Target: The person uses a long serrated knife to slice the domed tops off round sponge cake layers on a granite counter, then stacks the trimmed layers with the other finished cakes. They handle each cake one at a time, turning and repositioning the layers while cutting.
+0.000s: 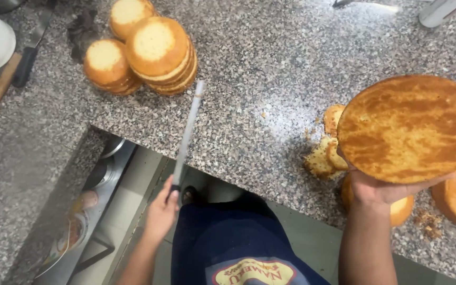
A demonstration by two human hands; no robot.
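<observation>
Two hands, right hand [383,190] holding sponge cake [410,126], left hand [160,214] gripping knife [187,134]

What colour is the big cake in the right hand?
Golden brown with darker streaks across the cake, held up by the right hand. Head view shows it best.
</observation>
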